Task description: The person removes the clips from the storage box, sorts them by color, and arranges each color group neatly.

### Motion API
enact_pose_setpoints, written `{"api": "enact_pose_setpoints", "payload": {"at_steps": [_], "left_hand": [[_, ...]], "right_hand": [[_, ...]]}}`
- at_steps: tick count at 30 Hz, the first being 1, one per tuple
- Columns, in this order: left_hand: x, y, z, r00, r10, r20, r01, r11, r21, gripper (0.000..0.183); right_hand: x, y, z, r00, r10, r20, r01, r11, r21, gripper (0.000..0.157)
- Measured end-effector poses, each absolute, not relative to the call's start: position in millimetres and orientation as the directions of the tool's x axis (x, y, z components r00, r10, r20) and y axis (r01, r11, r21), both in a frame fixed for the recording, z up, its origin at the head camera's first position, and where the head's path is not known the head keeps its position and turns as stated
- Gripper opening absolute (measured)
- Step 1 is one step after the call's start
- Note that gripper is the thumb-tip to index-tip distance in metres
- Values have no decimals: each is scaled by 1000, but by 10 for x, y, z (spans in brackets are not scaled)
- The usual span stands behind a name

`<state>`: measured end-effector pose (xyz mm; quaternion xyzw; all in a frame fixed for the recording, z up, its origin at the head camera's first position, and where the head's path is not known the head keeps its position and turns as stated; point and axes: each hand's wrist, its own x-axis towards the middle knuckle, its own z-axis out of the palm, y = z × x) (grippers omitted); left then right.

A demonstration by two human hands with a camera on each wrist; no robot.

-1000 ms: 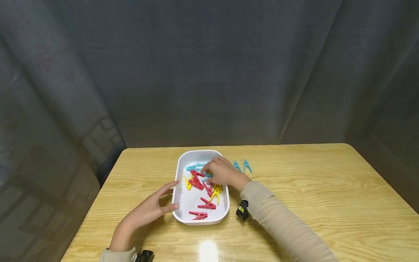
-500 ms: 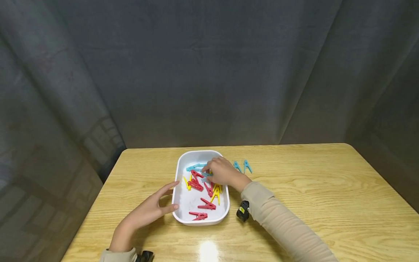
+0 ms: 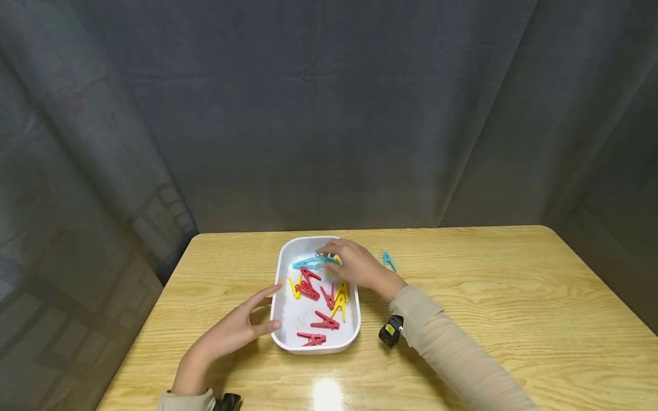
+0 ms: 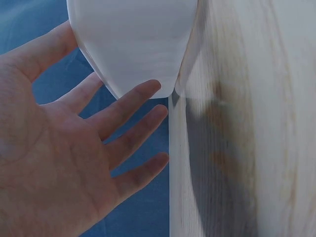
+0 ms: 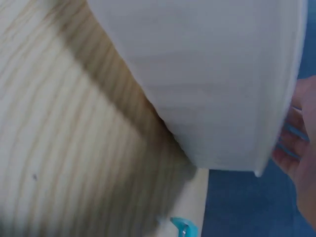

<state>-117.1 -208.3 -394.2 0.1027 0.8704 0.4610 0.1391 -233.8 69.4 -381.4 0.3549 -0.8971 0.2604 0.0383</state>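
A white tray (image 3: 290, 322) holds several red, yellow and blue clothespins. Inside its far right part, my right hand (image 3: 354, 265) pinches a blue clothespin (image 3: 333, 260) between thumb and fingers, close beside other blue clothespins (image 3: 303, 264). Red clothespins (image 3: 307, 290) lie mid-tray, yellow ones (image 3: 339, 305) along the right side. My left hand (image 3: 233, 328) is spread at the tray's left side, fingertips and thumb at the rim; its straight fingers show in the left wrist view. In the right wrist view, the tray wall (image 5: 212, 98) hides most of the right fingers.
A blue clothespin (image 3: 388, 260) lies on the wooden table (image 3: 488, 297) to the right of the tray, beyond the right forearm. Dark cloth (image 3: 319, 142) hangs behind the table and at both sides. Black wrist cameras (image 3: 390, 331) sit by the sleeves.
My right hand has shifted slightly back and right inside the tray, and a blue clothespin has moved with it. It now covers one blue clothespin on the table. The left hand stays put.
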Motion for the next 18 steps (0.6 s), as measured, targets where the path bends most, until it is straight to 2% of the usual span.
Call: {"api": "enact_pose_setpoints", "payload": {"at_steps": [6,11,18], "left_hand": [[-1180,-2085,-3940,-943,298,-151,42,556,830,69],[-1188,-2085,-3945,-944,292,-153,38,557,830,69],[-1180,-2064,-3942,-935,322,-148,54,542,839,71]], "right_hand": [[-2335,857,-3718,-767,-563,310,-630,566,-531,36],[-2354,1079,-3685,-780,-520,349,-619,564,-546,35],[-2338,1508,-3729,-822,-463,331,-568,624,-537,36]]}}
